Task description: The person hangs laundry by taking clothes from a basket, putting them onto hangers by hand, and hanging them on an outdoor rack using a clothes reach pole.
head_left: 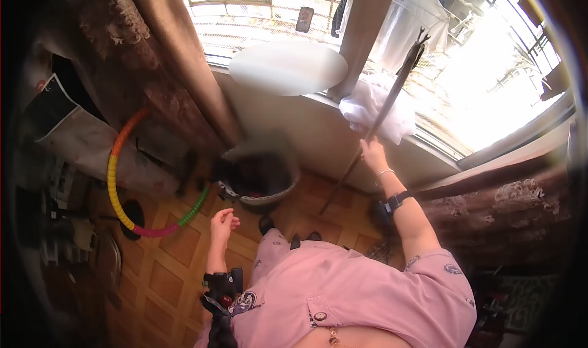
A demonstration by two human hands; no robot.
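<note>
Bright window behind a pole slantwise in the gripping right hand, left hand loosely curled, well apart.

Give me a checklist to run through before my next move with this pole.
1. Right grip around the pole: ok, fingers closed on the shaft.
2. Left grip free: ok, loosely curled, with nothing visible in it.
3. Forked tip clear of the hanging white garment: cannot tell, they overlap in this view.
4. Bunched white cloth at the window fully visible: not ok, the pole crosses in front of it.
5. Pole's lower end off the parquet-patterned floor: cannot tell, one view only.
6. Multicoloured hula hoop away from the pole: ok, it stands apart, beyond the basket.
</note>
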